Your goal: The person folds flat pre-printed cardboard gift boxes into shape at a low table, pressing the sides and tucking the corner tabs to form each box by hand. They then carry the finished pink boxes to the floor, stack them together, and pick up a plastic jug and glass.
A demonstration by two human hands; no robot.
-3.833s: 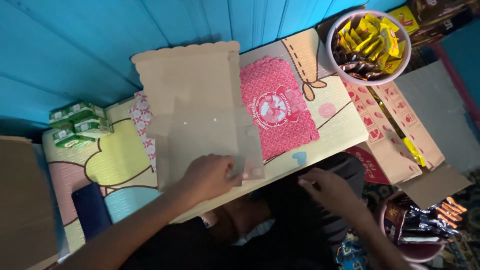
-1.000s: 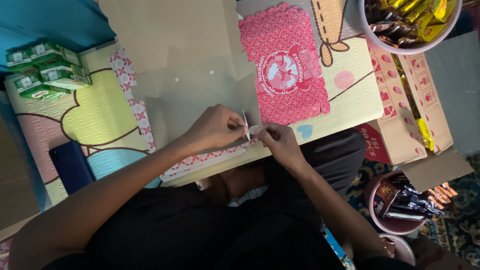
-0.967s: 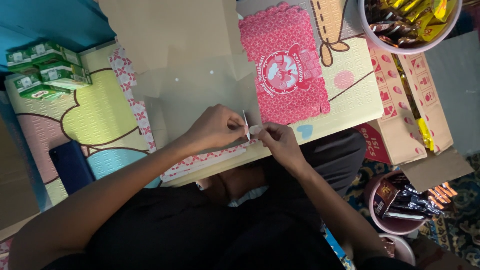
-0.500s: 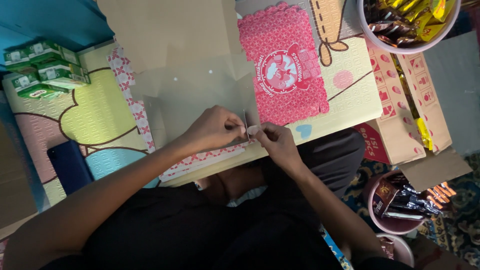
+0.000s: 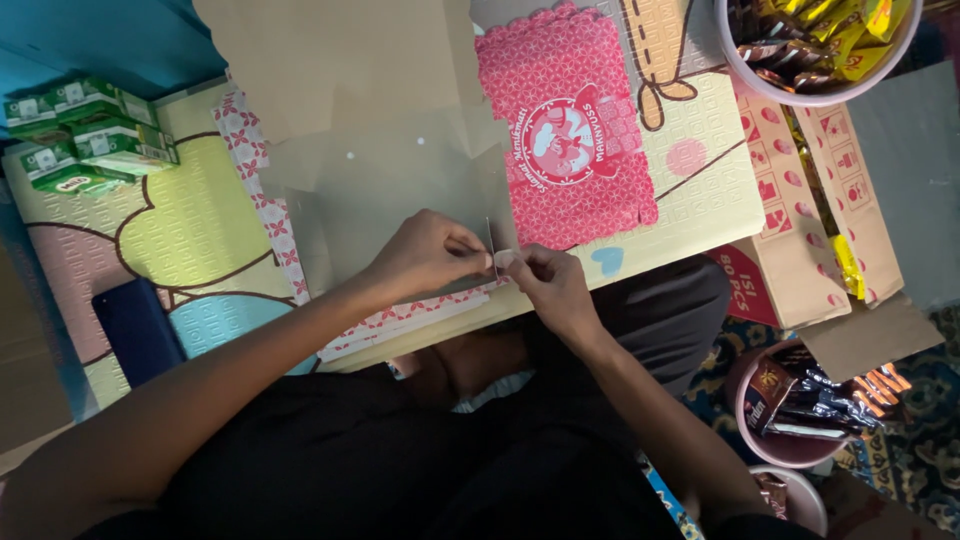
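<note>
Oddly, much is cut off: at nine o'clock the green cartons [image 5: 85,135] sit in shadow by the frame's edge, and the dark phone [image 5: 135,330] below them is barely readable. The clear plastic sheet [image 5: 400,190] over the tan cardboard [image 5: 330,60] shows only by its glare, and its upper part runs out of view at twelve o'clock. The left hand [image 5: 425,255] comes in from seven o'clock, forearm slanting up, fingers curled and pinched on the thin edge of the sheet near the table's [image 5: 190,230] front edge. Just beside it, the right hand [image 5: 545,285] reaches from five o'clock, thumb and fingertips closed on the same edge; what lies between the two hands is too small to make out. At one o'clock lies the pink patterned bag [image 5: 570,150]. The bowl of yellow sachets [image 5: 815,45] is cropped at two o'clock, and the pink tub of dark packets [image 5: 790,410] sits at four o'clock.
</note>
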